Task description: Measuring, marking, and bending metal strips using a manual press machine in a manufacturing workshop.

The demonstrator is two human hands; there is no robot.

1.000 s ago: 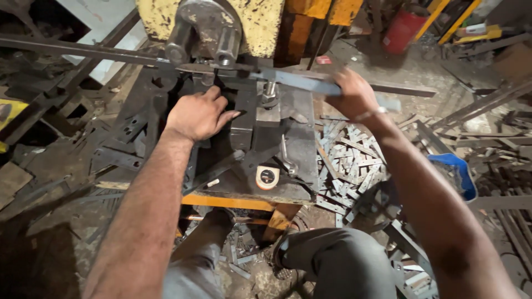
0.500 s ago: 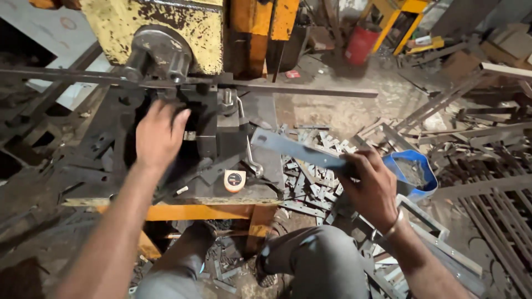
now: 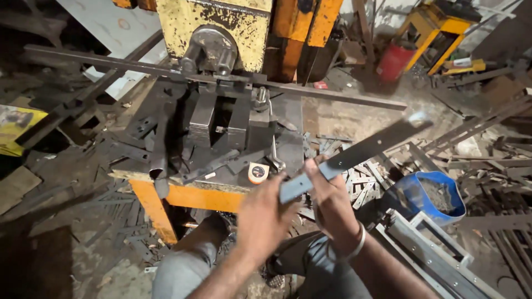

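Head view: both hands grip one flat steel strip (image 3: pixel 354 154) in front of the orange worktop (image 3: pixel 205 196). Left hand (image 3: pixel 266 213) wraps its near end, right hand (image 3: pixel 330 202) closed just beside. Strip angles up-right; far tip motion-blurred, near end hidden under fingers.

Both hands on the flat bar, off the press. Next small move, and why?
Probably swing the flat steel bar back toward the press tooling and level it. Both the left hand and the right hand grip its near end, its far end points up and right, away from the yellow press, and it is motion-blurred, so not lined up.
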